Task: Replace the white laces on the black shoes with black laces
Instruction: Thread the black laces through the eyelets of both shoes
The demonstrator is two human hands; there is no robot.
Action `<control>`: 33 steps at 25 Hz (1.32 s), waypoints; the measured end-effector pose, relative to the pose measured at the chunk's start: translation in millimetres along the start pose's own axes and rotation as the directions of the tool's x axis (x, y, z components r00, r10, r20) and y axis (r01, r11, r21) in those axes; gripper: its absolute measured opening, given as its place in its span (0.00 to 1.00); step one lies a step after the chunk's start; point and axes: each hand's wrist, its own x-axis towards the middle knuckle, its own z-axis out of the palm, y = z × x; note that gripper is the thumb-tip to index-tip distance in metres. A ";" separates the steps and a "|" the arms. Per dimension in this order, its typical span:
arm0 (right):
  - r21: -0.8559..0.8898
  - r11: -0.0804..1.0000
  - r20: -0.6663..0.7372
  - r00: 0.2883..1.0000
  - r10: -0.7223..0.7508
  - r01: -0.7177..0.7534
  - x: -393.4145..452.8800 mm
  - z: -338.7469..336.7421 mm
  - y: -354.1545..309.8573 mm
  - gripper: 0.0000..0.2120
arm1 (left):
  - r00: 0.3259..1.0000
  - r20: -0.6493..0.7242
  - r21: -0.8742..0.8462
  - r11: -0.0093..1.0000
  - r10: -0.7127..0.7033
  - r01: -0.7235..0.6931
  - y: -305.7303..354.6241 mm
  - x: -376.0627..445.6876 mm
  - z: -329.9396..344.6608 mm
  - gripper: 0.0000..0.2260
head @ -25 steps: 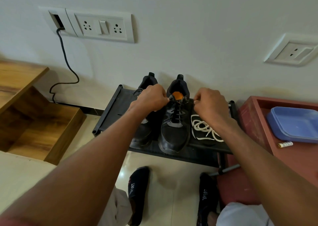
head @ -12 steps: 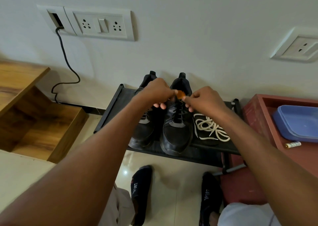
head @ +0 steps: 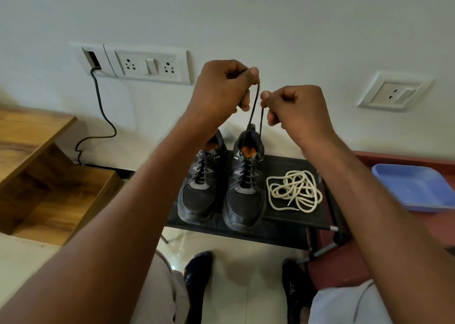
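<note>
Both hands are raised in front of the wall, above the shoes. The left hand [head: 221,89] has its fingers curled tight, pinching one end of the black lace [head: 253,109] between thumb and forefinger. The right hand [head: 295,109], just beside it and slightly lower, pinches the other end with its fingers curled in the same way. The two strands run down from the hands, close together and taut, to the collar of the right shoe [head: 245,188].

That shoe stands on the black rack [head: 290,171], toe toward the near edge, with black lace crossed through its eyelets and an orange lining showing inside the opening. The left shoe [head: 200,188] stands touching it on the left, also laced in black, its heel end partly hidden behind the left forearm. The white laces [head: 294,191] lie in a loose tangle on the rack just to the right of the right shoe, apart from it.

To the right, a blue tray [head: 416,188] rests on a reddish-brown surface [head: 384,156]. On the left stands a wooden unit [head: 37,166]. A switch plate [head: 147,63] with sockets sits on the wall, with a black cable [head: 103,116] hanging below it. The person's dark-socked feet [head: 197,274] rest on the pale floor below the rack.
</note>
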 end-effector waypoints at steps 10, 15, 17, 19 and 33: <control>0.606 0.740 0.152 0.955 0.253 -0.293 -2.4 4.5 -25.8 0.09 | 0.975 0.166 -0.569 0.793 -0.149 0.218 -6.8 -2.5 10.3 0.08; 0.580 0.700 0.168 0.902 0.398 -0.417 -0.4 5.6 -1.6 0.11 | 0.938 0.180 0.161 0.949 -0.297 0.270 -52.2 -7.7 10.0 0.06; 0.559 0.682 0.175 0.871 0.459 -0.472 0.2 5.5 8.0 0.14 | 0.909 0.216 0.489 0.845 -0.357 0.216 -78.4 -17.0 26.3 0.09; 0.524 0.691 0.192 0.859 0.474 -0.498 -0.4 6.1 13.0 0.17 | 0.893 0.202 0.591 0.777 -0.402 0.216 -98.2 -21.4 43.0 0.12; 0.493 0.850 -0.011 0.975 0.221 -0.187 -2.1 7.1 17.4 0.07 | 0.919 -0.053 0.196 0.898 -0.391 0.393 -125.0 2.7 68.8 0.03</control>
